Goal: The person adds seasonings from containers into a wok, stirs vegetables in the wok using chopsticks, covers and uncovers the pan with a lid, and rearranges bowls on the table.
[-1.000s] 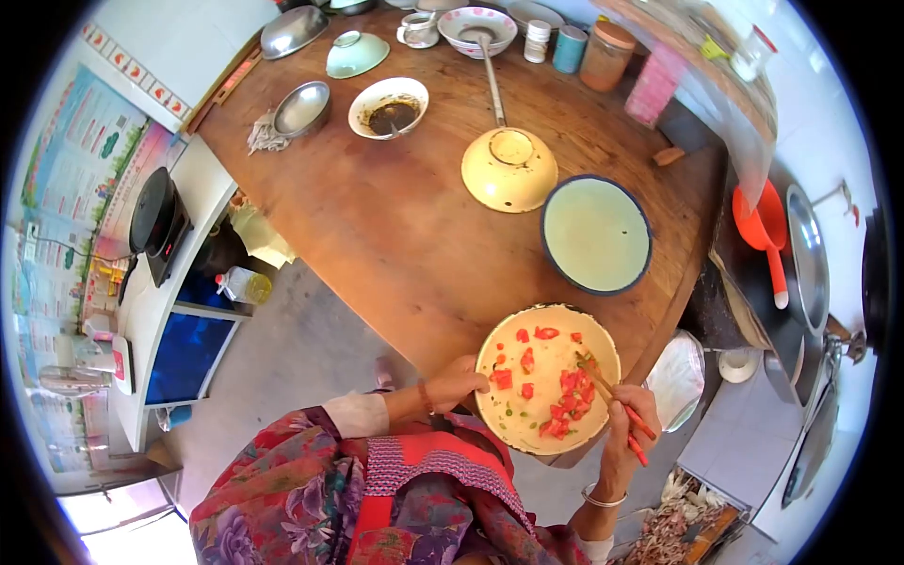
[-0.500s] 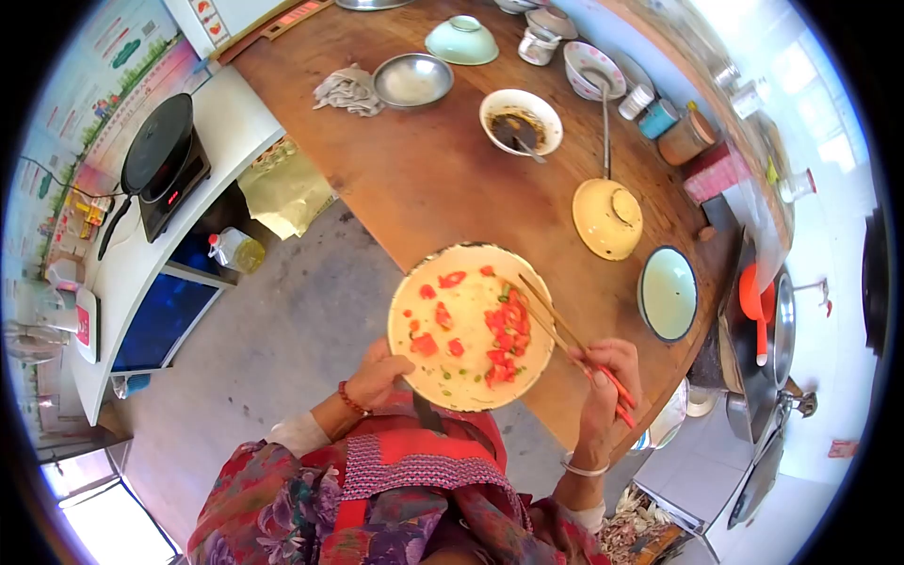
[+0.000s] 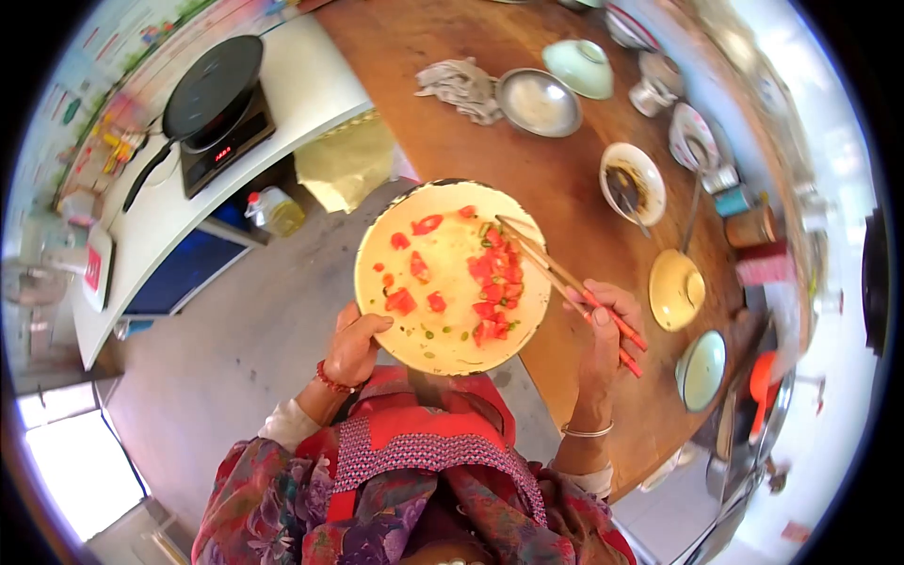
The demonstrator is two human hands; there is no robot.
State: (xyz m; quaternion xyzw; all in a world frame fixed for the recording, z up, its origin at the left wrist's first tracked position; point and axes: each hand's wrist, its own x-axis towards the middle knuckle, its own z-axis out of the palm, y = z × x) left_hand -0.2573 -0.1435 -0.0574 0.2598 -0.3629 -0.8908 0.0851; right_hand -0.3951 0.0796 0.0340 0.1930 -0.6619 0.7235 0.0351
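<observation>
A pale yellow enamel plate [image 3: 443,353] with a chipped dark rim is held by its lower left edge in my left hand [image 3: 350,347], thumb on the rim. Red tomato pieces [image 3: 494,282] are heaped on its right side with green bits among them, and a few more pieces lie scattered on the left. Pinched in my right hand [image 3: 607,325] are wooden chopsticks [image 3: 556,271] with red ends. Their tips are over the upper right of the plate, beside the tomato heap.
At the upper left a black frying pan [image 3: 215,89] sits on an induction cooker [image 3: 231,146] with lit red digits. The wooden table [image 3: 527,188] bears a rag [image 3: 461,89], a metal bowl [image 3: 539,102], a sauce bowl [image 3: 633,184] and a yellow bowl [image 3: 676,290]. An oil bottle [image 3: 275,212] stands below the counter.
The view has swung left, bringing the pan and cooker closer. My left hand has carried the plate off the table's corner, over the floor, and my right hand with the chopsticks has moved along.
</observation>
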